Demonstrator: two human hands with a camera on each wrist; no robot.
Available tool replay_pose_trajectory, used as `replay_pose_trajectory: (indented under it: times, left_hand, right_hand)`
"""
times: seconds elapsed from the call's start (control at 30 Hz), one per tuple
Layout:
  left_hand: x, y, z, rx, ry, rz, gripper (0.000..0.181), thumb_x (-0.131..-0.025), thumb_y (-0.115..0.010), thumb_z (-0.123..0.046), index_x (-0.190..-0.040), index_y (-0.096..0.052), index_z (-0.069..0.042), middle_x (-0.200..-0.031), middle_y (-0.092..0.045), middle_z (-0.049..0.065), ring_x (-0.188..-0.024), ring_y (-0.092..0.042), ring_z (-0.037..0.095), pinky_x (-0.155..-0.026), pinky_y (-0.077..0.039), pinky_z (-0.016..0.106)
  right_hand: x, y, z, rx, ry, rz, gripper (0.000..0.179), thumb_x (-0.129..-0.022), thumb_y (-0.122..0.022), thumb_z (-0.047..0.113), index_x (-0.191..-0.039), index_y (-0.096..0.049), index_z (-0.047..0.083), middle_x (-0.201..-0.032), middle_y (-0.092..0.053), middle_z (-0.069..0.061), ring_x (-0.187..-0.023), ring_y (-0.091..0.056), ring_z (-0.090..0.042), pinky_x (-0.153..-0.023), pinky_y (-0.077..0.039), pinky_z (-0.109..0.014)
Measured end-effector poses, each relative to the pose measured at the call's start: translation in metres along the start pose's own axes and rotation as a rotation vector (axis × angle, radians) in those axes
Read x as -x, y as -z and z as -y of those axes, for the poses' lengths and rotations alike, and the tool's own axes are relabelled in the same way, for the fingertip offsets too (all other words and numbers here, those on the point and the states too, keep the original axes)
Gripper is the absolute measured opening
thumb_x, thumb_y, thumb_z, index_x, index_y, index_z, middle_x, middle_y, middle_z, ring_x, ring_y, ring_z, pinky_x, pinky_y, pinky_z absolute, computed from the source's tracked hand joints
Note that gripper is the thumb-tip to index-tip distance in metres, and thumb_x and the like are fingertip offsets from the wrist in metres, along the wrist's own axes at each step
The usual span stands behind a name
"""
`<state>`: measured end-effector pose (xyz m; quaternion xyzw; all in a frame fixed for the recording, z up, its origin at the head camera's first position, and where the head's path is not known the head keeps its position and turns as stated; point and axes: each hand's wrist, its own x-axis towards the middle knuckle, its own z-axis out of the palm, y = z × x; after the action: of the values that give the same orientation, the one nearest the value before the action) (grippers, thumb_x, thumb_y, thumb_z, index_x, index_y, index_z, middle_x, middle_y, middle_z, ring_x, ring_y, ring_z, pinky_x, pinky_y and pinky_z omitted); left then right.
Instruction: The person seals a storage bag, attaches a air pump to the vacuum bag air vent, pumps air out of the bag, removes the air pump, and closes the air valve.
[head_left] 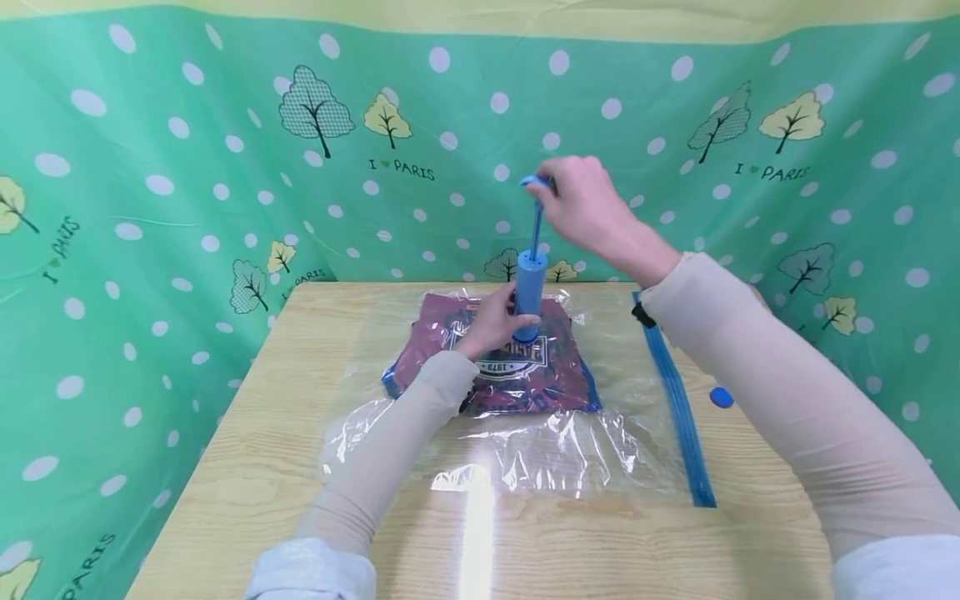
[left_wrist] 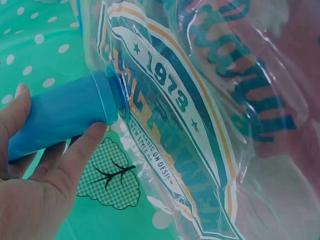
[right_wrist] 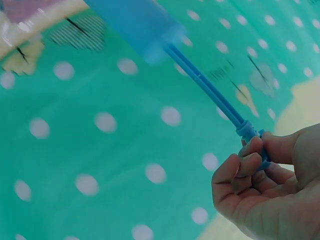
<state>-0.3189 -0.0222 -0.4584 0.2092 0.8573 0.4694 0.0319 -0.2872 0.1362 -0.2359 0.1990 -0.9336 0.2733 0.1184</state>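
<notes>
A blue hand pump (head_left: 530, 287) stands upright on a clear plastic vacuum bag (head_left: 630, 433), its base against the bag's surface. Inside the bag lies a folded maroon garment (head_left: 442, 333) with a printed "1973" badge. My left hand (head_left: 495, 321) grips the pump's barrel low down, and in the left wrist view one finger reaches to the collar near the bag. Up above, my right hand (head_left: 588, 200) holds the pump's handle (right_wrist: 264, 150), fingers curled round it. The plunger rod (right_wrist: 205, 85) shows drawn out between barrel and handle.
A blue zip strip (head_left: 678, 408) runs along the bag's right edge. Beyond it, a small blue cap (head_left: 722, 397) lies on the wooden table (head_left: 247, 467). A green dotted curtain (head_left: 225, 192) hangs behind the table and along its sides.
</notes>
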Motion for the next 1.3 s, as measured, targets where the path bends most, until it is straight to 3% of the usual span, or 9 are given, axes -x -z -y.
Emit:
replay_pose_trajectory:
  times: [0.23,0.47,0.57,0.67,0.8,0.93,1.13,1.3]
  left_hand:
    - [0.000,-0.001,-0.002,0.006,-0.008,0.014,0.063,-0.098,-0.078,-0.017,-0.153,-0.048,-0.007,-0.139,-0.063,0.019,-0.122,-0.064,0.034,-0.103,-0.054,0.049]
    - [0.000,-0.001,-0.001,0.018,0.004,0.011,0.064,-0.098,-0.077,-0.016,-0.154,-0.047,-0.006,-0.139,-0.063,0.019,-0.122,-0.064,0.034,-0.103,-0.054,0.048]
    - [-0.002,-0.002,-0.001,0.014,-0.016,0.016,0.064,-0.098,-0.077,-0.014,-0.153,-0.046,-0.005,-0.138,-0.063,0.020,-0.122,-0.065,0.034,-0.103,-0.055,0.047]
    - [-0.004,-0.001,-0.002,0.018,-0.030,0.027,0.065,-0.098,-0.077,-0.013,-0.154,-0.045,-0.004,-0.138,-0.062,0.020,-0.122,-0.064,0.034,-0.103,-0.054,0.047]
    - [-0.005,0.002,-0.003,0.020,-0.018,0.027,0.066,-0.098,-0.078,-0.012,-0.155,-0.045,-0.005,-0.140,-0.062,0.020,-0.123,-0.063,0.034,-0.104,-0.054,0.048]
    - [-0.006,0.003,-0.002,0.004,0.007,0.041,0.067,-0.098,-0.077,-0.015,-0.156,-0.044,-0.007,-0.143,-0.061,0.019,-0.126,-0.063,0.034,-0.105,-0.053,0.047]
    - [-0.006,0.006,-0.002,0.049,0.051,0.038,0.073,-0.096,-0.081,-0.019,-0.158,-0.042,-0.011,-0.147,-0.058,0.015,-0.128,-0.061,0.033,-0.104,-0.054,0.046]
    - [-0.005,0.009,-0.005,0.078,0.006,0.033,0.071,-0.097,-0.080,-0.020,-0.156,-0.043,-0.009,-0.146,-0.058,0.016,-0.129,-0.061,0.033,-0.104,-0.054,0.045]
  right_hand:
    - [-0.006,0.037,0.021,0.033,-0.032,-0.091,0.037,-0.113,-0.050,0.025,-0.133,-0.069,0.001,-0.099,-0.068,-0.010,-0.066,-0.051,-0.024,-0.056,-0.041,-0.028]
    - [-0.007,0.041,0.024,0.028,0.035,-0.215,0.038,-0.114,-0.048,0.026,-0.130,-0.070,-0.001,-0.095,-0.064,-0.012,-0.069,-0.046,-0.023,-0.063,-0.038,-0.030]
    - [-0.006,0.040,0.024,0.035,0.034,-0.219,0.040,-0.114,-0.046,0.027,-0.130,-0.070,-0.001,-0.092,-0.062,-0.013,-0.068,-0.046,-0.024,-0.062,-0.038,-0.031]
    - [-0.007,0.038,0.026,0.047,-0.001,-0.162,0.040,-0.114,-0.047,0.027,-0.131,-0.069,0.000,-0.096,-0.065,-0.013,-0.071,-0.052,-0.024,-0.064,-0.044,-0.032]
    - [-0.009,0.019,0.016,0.039,-0.019,-0.019,0.034,-0.112,-0.053,0.022,-0.130,-0.068,-0.003,-0.105,-0.071,-0.015,-0.077,-0.062,-0.023,-0.067,-0.055,-0.032]
    - [-0.003,-0.016,-0.006,0.030,-0.034,0.075,0.029,-0.111,-0.056,0.018,-0.121,-0.068,-0.007,-0.096,-0.070,-0.016,-0.072,-0.063,-0.025,-0.062,-0.055,-0.034]
    - [0.007,-0.054,-0.029,0.063,-0.012,0.076,0.023,-0.110,-0.059,0.016,-0.099,-0.068,-0.002,-0.077,-0.060,-0.013,-0.062,-0.055,-0.025,-0.058,-0.043,-0.035]
    - [0.010,-0.067,-0.035,0.069,0.016,0.080,0.022,-0.110,-0.059,0.015,-0.095,-0.067,0.001,-0.073,-0.058,-0.011,-0.061,-0.054,-0.025,-0.057,-0.041,-0.034]
